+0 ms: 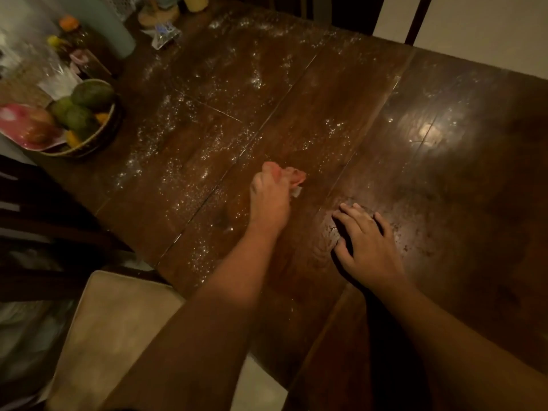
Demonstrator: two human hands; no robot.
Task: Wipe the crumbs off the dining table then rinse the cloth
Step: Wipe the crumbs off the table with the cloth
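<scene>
A dark wooden dining table (444, 179) fills the view, with pale crumbs (189, 137) scattered thickly over its left and far parts. My left hand (268, 200) is blurred and closed on a pink cloth (293, 175), which presses on the table near the middle. My right hand (364, 241) rests flat on the table to the right, fingers spread, holding nothing. The wood around my right hand carries only a few dark specks.
A bowl of green and orange fruit (86, 114) stands at the left edge, with bottles and jars (71, 40) behind it. A clear wrapper (164, 35) lies at the far side. A cushioned chair (118, 330) stands against the near edge.
</scene>
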